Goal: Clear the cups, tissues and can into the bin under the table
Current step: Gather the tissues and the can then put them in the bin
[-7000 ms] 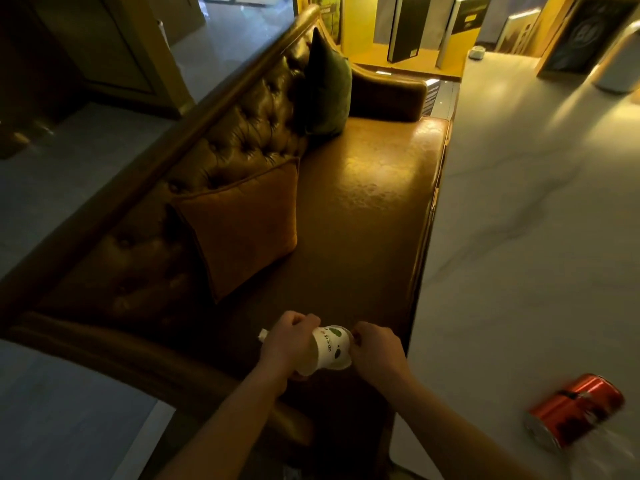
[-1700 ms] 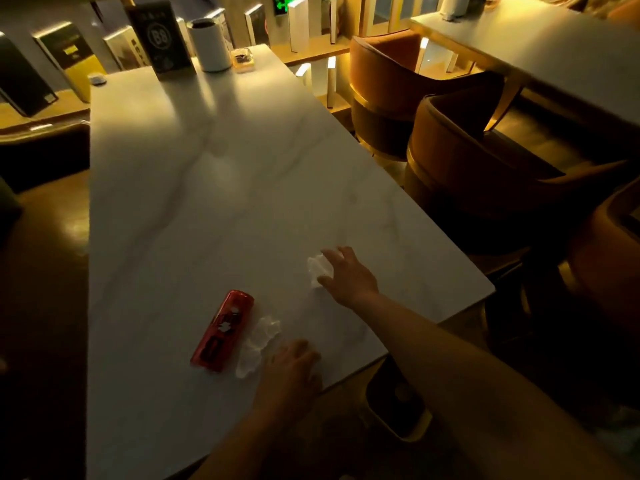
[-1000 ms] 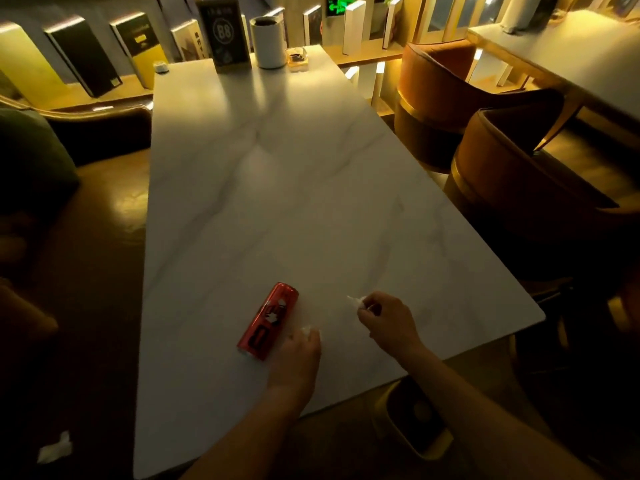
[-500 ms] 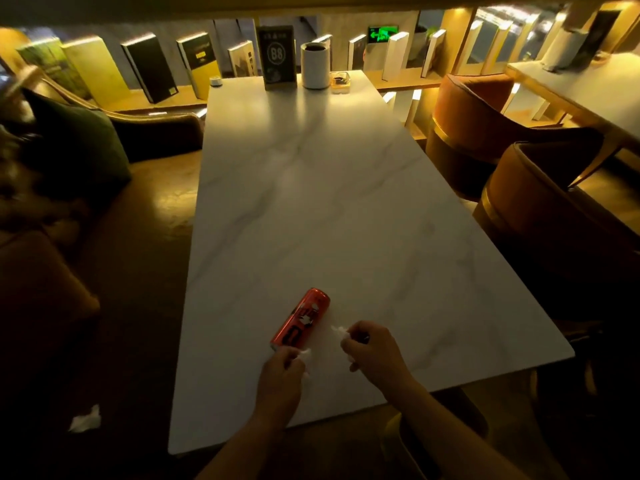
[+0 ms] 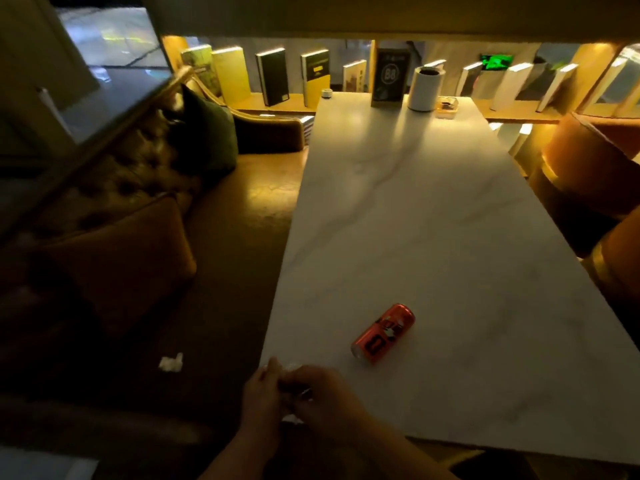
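Observation:
A red can (image 5: 383,333) lies on its side on the white marble table (image 5: 433,220), near the front edge. My left hand (image 5: 260,393) and my right hand (image 5: 325,396) are pressed together at the table's front left corner, both closed around crumpled white tissues (image 5: 290,368), of which only small bits show between the fingers. Another white tissue (image 5: 170,362) lies on the brown sofa seat to the left. The bin is hidden from view.
A brown leather sofa (image 5: 225,271) with an orange cushion (image 5: 114,268) and a dark green cushion (image 5: 204,133) runs along the table's left side. A white cylinder (image 5: 426,88), a black number sign (image 5: 390,79) and a small tray stand at the far end. Orange chairs (image 5: 588,174) stand on the right.
My hands have come together with the tissues and drawn back toward the table's front left corner, away from the can. The view has swung left, and the can has stayed put.

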A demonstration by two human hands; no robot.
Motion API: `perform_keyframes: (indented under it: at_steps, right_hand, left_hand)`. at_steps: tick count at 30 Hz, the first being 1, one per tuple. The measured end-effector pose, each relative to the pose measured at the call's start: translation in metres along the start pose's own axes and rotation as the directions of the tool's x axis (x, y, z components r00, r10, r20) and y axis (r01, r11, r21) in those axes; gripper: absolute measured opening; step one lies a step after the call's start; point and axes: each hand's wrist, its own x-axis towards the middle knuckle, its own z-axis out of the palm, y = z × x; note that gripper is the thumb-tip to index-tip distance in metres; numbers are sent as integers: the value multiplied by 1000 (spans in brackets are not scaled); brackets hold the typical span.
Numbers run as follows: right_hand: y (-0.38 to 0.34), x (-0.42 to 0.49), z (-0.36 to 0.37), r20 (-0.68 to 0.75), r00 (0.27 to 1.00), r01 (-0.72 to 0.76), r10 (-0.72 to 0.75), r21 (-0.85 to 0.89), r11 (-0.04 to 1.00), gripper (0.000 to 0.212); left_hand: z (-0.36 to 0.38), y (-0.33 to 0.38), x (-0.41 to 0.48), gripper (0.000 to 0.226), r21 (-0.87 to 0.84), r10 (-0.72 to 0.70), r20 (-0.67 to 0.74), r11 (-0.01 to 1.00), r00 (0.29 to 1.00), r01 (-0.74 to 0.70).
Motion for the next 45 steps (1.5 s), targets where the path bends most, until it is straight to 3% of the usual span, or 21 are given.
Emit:
perform_keyframes:
  at_steps: [4,7,11,17,23,31,37,39,40,43,45]
  right_hand:
    - [-13,25,18,11,1000,-22,24,-112,994,26]
    - [-20,54,32,-66,994,-89,82,-110,990,21]
    - [-23,100,50,-123,976,-194,178,-128,973,18]
    - [-15,183,71,-246,952,-241,183,-233,942,17]
    - [28,220,60,-456,883,-306,106,-390,868,25]
    - [57,231,76,-530,848,-363,-14,-599,713,21]
    - [64,233,78,-571,819,-354,-56,-580,734,20]
    - [65,233,78,-575,815,-345,-65,-572,744,21]
    - [66,233,78,-578,813,-342,-69,-570,747,21]
    - [67,233,77,-576,814,-337,-70,-568,751,21]
    - [67,232,76,-573,816,-334,-69,-567,753,19]
  left_hand:
    - [-63,4,30,31,6,-83,-179,996,980,86]
    - [-118,10,62,24,20,-153,-241,986,958,163]
    - [-180,21,121,18,291,19,-232,955,972,51]
    - [-245,10,243,35,693,-1,-191,708,982,136]
    - [-265,-16,341,71,884,-63,-144,441,988,157]
    - [-262,-52,408,73,955,-129,-113,261,985,143]
    - [-257,-70,426,38,993,35,-22,118,999,17]
    - [-253,-75,428,29,991,40,-15,137,999,9]
    - [-248,-75,425,26,978,47,-30,206,998,19]
    - [-222,-66,409,23,791,-24,-94,605,995,89]
    - [-203,-53,392,15,595,-93,-79,795,993,122]
